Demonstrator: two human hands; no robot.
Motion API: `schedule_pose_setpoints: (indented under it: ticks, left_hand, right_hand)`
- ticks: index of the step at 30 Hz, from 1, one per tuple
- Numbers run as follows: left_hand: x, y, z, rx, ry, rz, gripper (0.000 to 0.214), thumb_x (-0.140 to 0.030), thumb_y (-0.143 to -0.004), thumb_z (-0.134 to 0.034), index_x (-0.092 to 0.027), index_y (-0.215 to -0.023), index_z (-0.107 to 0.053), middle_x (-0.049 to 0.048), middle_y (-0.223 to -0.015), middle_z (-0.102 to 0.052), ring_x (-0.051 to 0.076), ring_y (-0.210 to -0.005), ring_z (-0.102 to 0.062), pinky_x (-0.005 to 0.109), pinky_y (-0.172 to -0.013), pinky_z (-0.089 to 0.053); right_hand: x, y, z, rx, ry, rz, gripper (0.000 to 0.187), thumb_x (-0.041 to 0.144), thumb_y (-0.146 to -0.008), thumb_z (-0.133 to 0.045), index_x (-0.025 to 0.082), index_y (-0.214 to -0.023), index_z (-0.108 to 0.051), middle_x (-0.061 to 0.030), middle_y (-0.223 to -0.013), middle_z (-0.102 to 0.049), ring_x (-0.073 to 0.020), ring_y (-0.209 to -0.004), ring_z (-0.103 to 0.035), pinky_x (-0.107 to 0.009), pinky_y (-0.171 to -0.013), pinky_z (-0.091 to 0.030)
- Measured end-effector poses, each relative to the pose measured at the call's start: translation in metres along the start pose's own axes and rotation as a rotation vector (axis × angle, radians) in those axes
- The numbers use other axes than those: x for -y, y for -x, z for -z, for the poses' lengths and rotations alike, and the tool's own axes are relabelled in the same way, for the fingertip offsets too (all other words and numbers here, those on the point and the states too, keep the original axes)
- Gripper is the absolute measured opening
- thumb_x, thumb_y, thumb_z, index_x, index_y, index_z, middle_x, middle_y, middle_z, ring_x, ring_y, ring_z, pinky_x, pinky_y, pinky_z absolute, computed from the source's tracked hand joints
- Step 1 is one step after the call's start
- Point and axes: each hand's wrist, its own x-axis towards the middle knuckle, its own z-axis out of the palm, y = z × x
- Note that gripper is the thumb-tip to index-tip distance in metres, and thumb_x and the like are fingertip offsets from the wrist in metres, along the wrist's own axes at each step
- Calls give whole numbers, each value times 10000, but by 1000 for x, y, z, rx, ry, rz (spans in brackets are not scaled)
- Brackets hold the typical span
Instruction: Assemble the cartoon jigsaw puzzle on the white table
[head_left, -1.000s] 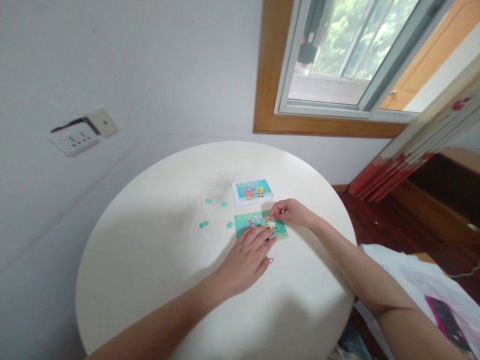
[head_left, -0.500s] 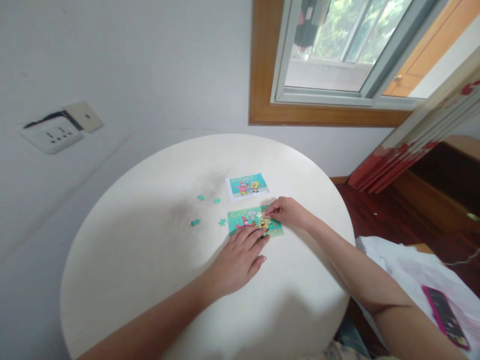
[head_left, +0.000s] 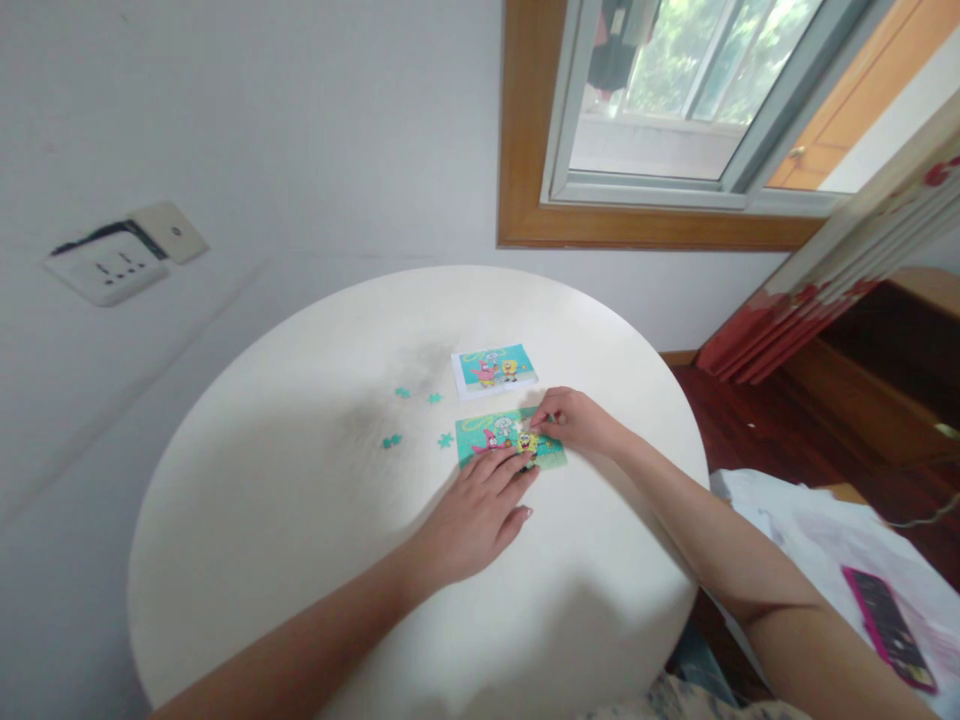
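Note:
A jigsaw puzzle (head_left: pixel 480 432) with cartoon figures on a green-blue ground lies on the table, a small pale gap showing in its upper middle. Flat across its lower edge rests my left hand (head_left: pixel 480 505), fingers stretched out and covering part of the picture. My right hand (head_left: pixel 571 420) is at the puzzle's upper right, thumb and forefinger pinched beside the gap. Whatever is between those fingertips is hidden. To the left lie loose puzzle pieces: one piece (head_left: pixel 446 440) close to the puzzle, another piece (head_left: pixel 435 398) above it, and more green pieces (head_left: pixel 392 441) farther left.
Just beyond the puzzle lies a white-edged picture card or box (head_left: pixel 495 370) with the same cartoon scene. The round white table (head_left: pixel 262 480) stands by a wall with a socket (head_left: pixel 112 268) and a window. At right, a pink-edged phone (head_left: pixel 889 625) rests on white cloth or plastic.
My right hand has shifted very slightly at the puzzle's upper right. My left hand stays flat on the lower edge, and the loose pieces lie as before.

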Motion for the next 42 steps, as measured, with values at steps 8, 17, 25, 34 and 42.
schedule_pose_setpoints:
  ticks: [8,17,25,34,42]
  left_hand:
    - [1,1,-1,-8,-2,2,420,-343,-972,-464,-217,-1372,-482,57,-1469,-457,257,-1367,-358,467,-1146,-301]
    - [1,2,-1,-18,21,3,409,-334,-966,-478,-225,-1360,-486,52,-1465,-456,254,-1368,-353,471,-1156,-289]
    - [-1,5,3,-70,50,-18,376,-328,-956,-507,-238,-1322,-503,62,-1436,-471,255,-1357,-356,472,-1129,-320]
    - [68,18,50,-708,1,266,150,-200,-935,-456,-192,-1022,-579,75,-1010,-601,225,-1010,-533,406,-938,-431]
    - [147,44,52,-937,55,532,169,-161,-880,-450,-181,-992,-575,63,-948,-582,199,-879,-549,348,-799,-495]
  right_hand:
    - [4,7,11,66,83,70,130,152,-825,-660,192,-826,-783,-60,-835,-652,-157,-796,-585,-271,-762,-444]
    - [2,7,9,57,114,72,151,148,-834,-641,202,-834,-781,-54,-828,-651,-152,-781,-580,-267,-751,-440]
    - [6,4,10,39,82,90,165,141,-836,-611,186,-853,-769,-66,-822,-663,-173,-804,-595,-287,-755,-458]
    - [48,-51,-12,172,109,290,183,144,-852,-595,183,-951,-744,-64,-911,-713,-174,-893,-633,-292,-865,-462]
    - [74,-112,-52,127,345,97,295,167,-854,-553,164,-1106,-708,-125,-1049,-683,-235,-1017,-609,-337,-918,-434]
